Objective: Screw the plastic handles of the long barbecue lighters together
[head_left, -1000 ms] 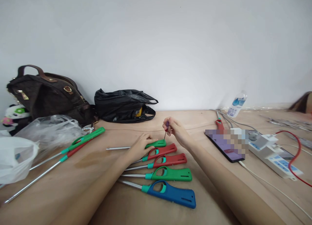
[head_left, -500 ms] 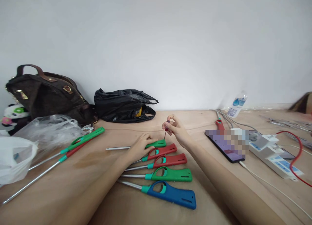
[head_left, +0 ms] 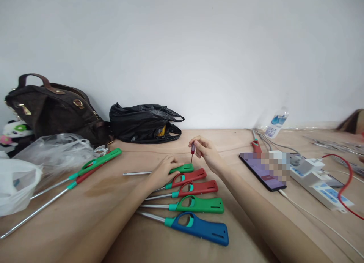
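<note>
A green lighter point(head_left: 184, 167) lies farthest back in a row, its metal tube pointing left. My left hand point(head_left: 165, 172) is closed on its middle, pressing it to the table. Pinched in my right hand point(head_left: 204, 149) is a small screwdriver point(head_left: 193, 149), held upright with its tip at the end of the green handle. Nearer to me lie two red lighters point(head_left: 196, 174) point(head_left: 209, 186), another green lighter point(head_left: 209, 204) and a blue lighter point(head_left: 204, 229), all with their handles to the right.
At the left are a brown bag point(head_left: 62, 111), plastic bags point(head_left: 17, 185) and two more lighters point(head_left: 99, 159). A black bag point(head_left: 136, 122) rests by the wall. To the right are a phone point(head_left: 261, 172), power strip point(head_left: 327, 191), cables and a bottle point(head_left: 277, 122).
The fingers of my right hand have shifted slightly on the screwdriver, whose handle has tilted a little left. My left hand and the lighters look the same.
</note>
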`<act>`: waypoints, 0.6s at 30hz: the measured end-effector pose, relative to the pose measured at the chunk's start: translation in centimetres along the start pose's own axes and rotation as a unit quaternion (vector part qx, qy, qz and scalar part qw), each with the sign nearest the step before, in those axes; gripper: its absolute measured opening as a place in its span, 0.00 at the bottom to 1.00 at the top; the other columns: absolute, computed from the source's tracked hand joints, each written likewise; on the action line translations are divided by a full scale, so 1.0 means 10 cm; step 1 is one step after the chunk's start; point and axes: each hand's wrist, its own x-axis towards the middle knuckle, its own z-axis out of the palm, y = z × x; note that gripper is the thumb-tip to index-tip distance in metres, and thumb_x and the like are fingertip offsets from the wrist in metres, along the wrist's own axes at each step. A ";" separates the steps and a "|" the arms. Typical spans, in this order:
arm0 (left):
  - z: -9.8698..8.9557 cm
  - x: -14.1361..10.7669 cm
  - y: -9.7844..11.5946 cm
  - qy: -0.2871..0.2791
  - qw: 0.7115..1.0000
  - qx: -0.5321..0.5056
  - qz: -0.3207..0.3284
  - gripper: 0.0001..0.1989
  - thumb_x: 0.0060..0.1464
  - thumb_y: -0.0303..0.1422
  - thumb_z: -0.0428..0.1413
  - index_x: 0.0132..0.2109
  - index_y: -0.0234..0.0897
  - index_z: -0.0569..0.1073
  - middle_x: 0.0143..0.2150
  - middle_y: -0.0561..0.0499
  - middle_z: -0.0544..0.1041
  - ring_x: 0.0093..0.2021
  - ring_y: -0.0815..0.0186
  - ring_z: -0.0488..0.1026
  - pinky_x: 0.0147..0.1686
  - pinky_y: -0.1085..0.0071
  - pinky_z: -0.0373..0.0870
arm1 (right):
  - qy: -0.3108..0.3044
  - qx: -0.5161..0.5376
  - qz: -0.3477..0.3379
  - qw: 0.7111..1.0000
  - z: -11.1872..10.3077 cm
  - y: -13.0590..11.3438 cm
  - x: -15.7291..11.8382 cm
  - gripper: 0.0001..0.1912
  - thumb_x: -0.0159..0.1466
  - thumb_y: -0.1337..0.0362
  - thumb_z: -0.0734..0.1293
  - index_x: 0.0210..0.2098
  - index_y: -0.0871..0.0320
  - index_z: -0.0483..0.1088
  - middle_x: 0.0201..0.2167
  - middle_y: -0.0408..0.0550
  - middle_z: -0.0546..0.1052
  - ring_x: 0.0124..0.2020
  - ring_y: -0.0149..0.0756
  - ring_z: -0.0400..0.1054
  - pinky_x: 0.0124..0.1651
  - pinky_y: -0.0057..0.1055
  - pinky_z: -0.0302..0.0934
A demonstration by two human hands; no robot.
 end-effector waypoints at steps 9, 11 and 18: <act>-0.01 0.00 0.00 -0.003 1.000 0.010 0.008 0.17 0.60 0.32 0.55 0.56 0.47 0.73 0.43 0.49 0.70 0.47 0.59 0.66 0.51 0.61 0.63 | 0.012 0.032 -0.004 0.999 0.01 0.02 -0.01 0.19 0.56 0.48 0.71 0.31 0.55 0.64 0.23 0.40 0.70 0.20 0.26 0.54 0.21 0.25 0.44; -0.01 0.00 0.00 0.000 1.000 0.010 0.008 0.17 0.60 0.31 0.55 0.55 0.46 0.73 0.44 0.49 0.70 0.48 0.59 0.65 0.52 0.61 0.63 | 0.005 0.015 -0.012 1.000 0.00 0.02 0.00 0.18 0.57 0.48 0.70 0.31 0.56 0.66 0.26 0.42 0.72 0.19 0.25 0.52 0.20 0.25 0.43; -0.01 0.00 0.02 -0.004 1.000 0.012 -0.002 0.17 0.59 0.30 0.55 0.55 0.45 0.74 0.43 0.48 0.70 0.47 0.59 0.66 0.51 0.61 0.64 | 0.005 0.037 0.001 0.999 -0.01 0.05 0.00 0.18 0.60 0.47 0.66 0.33 0.56 0.67 0.23 0.39 0.68 0.17 0.24 0.49 0.20 0.26 0.44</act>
